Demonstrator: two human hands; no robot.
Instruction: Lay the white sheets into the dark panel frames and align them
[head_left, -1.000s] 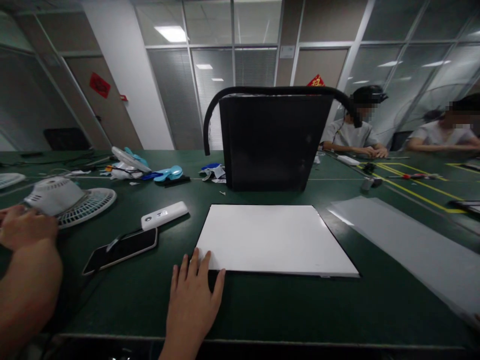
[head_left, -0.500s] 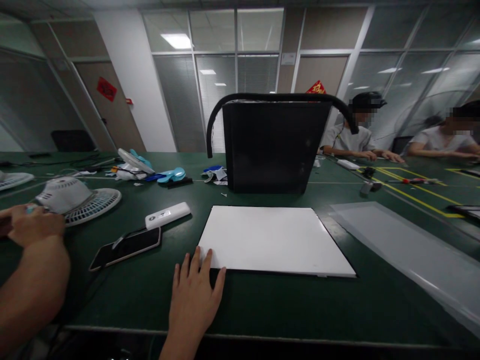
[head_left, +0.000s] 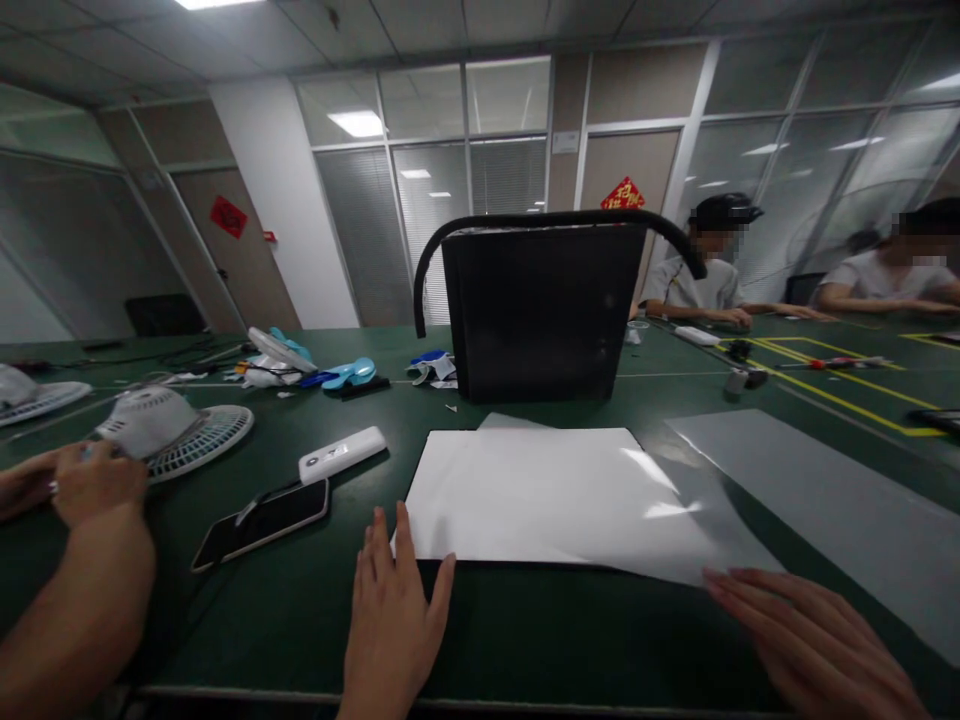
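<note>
A flat white panel (head_left: 517, 480) with thin dark edges lies on the green table. Over it is a translucent plastic sheet (head_left: 705, 520), reaching past the panel's right side and also showing behind its far edge. My left hand (head_left: 394, 610) is open at the panel's near left corner, fingertips at the edge. At the sheet's near right corner is my right hand (head_left: 802, 625), fingers together and tips closed on the sheet's edge; its thumb is hidden. Another translucent sheet (head_left: 825, 510) lies flat farther right.
Behind the panel stands a black box-like object (head_left: 540, 315) with a black tube over its top. A phone (head_left: 262, 525), a white device (head_left: 343, 453) and a white fan (head_left: 199, 440) lie leftward. Another person's arms (head_left: 97, 530) are at far left; two people sit at right.
My right hand has come into view with a translucent sheet, which now covers the white panel. My left hand stays at the near left corner. The view has tilted up slightly.
</note>
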